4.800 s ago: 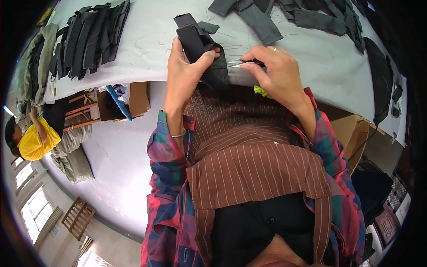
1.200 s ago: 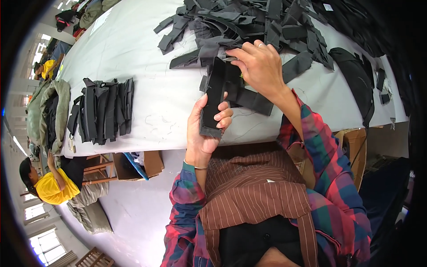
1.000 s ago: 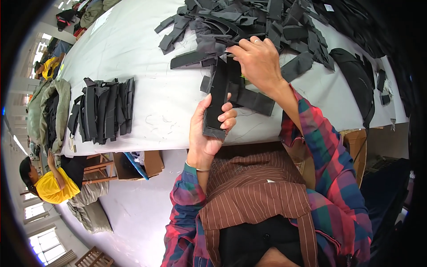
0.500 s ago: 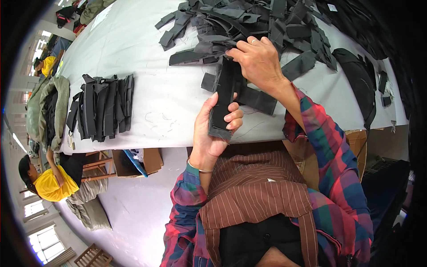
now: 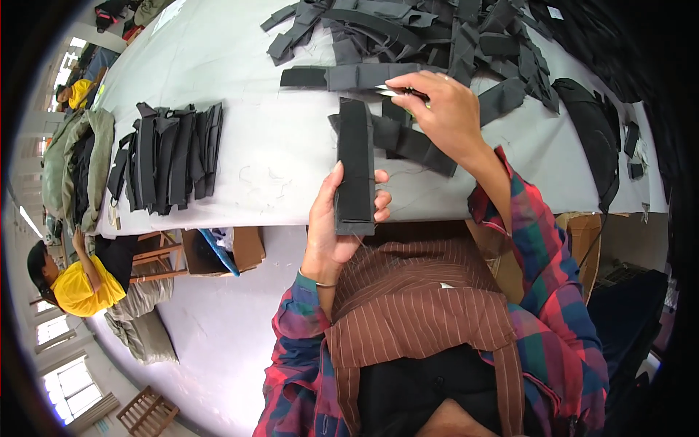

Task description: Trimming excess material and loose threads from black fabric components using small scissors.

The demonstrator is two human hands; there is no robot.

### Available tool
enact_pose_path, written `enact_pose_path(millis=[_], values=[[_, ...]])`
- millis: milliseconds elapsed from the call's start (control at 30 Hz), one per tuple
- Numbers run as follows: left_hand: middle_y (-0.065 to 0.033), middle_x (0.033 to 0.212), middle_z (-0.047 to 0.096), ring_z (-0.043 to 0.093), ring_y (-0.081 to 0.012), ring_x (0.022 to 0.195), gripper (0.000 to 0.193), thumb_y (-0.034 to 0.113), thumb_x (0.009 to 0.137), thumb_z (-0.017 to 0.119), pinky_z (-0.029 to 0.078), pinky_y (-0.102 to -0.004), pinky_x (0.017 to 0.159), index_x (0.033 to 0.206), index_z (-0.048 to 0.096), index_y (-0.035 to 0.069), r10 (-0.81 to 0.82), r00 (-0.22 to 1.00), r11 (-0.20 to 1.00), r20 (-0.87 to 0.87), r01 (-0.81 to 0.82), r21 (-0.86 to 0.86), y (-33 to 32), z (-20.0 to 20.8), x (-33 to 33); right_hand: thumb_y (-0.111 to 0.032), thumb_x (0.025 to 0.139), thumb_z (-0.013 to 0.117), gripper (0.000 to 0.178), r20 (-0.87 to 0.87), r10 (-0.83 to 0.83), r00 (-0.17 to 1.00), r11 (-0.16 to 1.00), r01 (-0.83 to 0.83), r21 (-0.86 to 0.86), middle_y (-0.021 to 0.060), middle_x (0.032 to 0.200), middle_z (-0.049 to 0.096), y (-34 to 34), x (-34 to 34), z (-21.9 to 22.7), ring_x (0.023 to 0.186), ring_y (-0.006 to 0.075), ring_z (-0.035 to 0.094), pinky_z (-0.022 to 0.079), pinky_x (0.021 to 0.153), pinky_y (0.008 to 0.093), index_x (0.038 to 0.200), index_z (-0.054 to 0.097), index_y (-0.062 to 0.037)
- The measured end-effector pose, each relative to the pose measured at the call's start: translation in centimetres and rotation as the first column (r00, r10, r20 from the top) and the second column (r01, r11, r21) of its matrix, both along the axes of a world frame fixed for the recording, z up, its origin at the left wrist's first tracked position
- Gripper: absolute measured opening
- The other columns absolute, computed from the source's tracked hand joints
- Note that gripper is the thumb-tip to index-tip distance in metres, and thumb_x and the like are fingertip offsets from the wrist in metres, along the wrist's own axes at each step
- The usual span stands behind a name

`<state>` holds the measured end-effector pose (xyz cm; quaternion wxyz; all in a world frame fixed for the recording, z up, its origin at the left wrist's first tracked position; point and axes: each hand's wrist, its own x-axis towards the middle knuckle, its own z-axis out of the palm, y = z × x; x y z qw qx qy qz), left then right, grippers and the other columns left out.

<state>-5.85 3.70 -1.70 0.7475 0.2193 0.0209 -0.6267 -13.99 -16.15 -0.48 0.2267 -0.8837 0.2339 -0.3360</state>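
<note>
While left hand (image 5: 325,218) grips black fabric strip (image 5: 355,164) | right hand (image 5: 449,113) pinches silver-tipped tool (image 5: 397,92) | dark-cloth row (image 5: 167,156) aligned, charcoal-cloth heap (image 5: 397,33) loose

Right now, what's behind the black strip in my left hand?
Your left hand wraps behind the black strip, fingertips showing past its right edge. Dark fabric flanks its upper half. Most of your palm is covered; I can't tell if that fabric connects behind.
</note>
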Motion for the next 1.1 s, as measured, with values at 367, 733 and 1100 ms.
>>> enact_pose_path(millis=[367,733,1100], values=[[-0.0147,0.112,0.055,0.057,-0.0235,0.082,0.038,0.031,0.101,0.044,0.051,-0.0345,0.066,0.129,0.042,0.004,0.127,0.972,0.986,0.197,-0.146,0.085,5.9,-2.3,-2.1,-0.014,0.081,0.069,0.02,0.02,0.216,0.976,0.961,-0.216,0.174,0.0037,0.075,0.06,9.1,-2.6,-2.7,0.068,0.0225,0.055,0.043,0.062,0.0322,0.101,0.07,-0.0106],[-0.0138,0.108,0.052,0.054,-0.0218,0.079,0.043,0.01,0.089,0.051,0.049,-0.0326,0.063,0.13,0.039,0.004,0.145,0.965,0.982,0.217,-0.168,0.09,7.2,-1.6,-3.5,-0.015,0.08,0.069,0.017,0.038,0.124,0.992,0.992,-0.124,0.006,0.0029,0.079,0.065,9.9,-1.5,-3.9,0.069,0.0219,0.059,0.045,0.061,0.0334,0.097,0.07,-0.0123],[-0.0133,0.109,0.051,0.051,-0.0205,0.077,0.044,0.01,0.088,0.053,0.048,-0.0307,0.062,0.129,0.04,0.003,0.162,0.97,0.981,0.183,-0.178,0.075,7.6,-2.1,-3.6,-0.015,0.079,0.07,0.014,0.044,0.111,0.993,0.991,-0.114,0.071,0.0027,0.076,0.064,10.1,-1.9,-3.3,0.068,0.0223,0.06,0.045,0.059,0.034,0.094,0.07,-0.0126]])
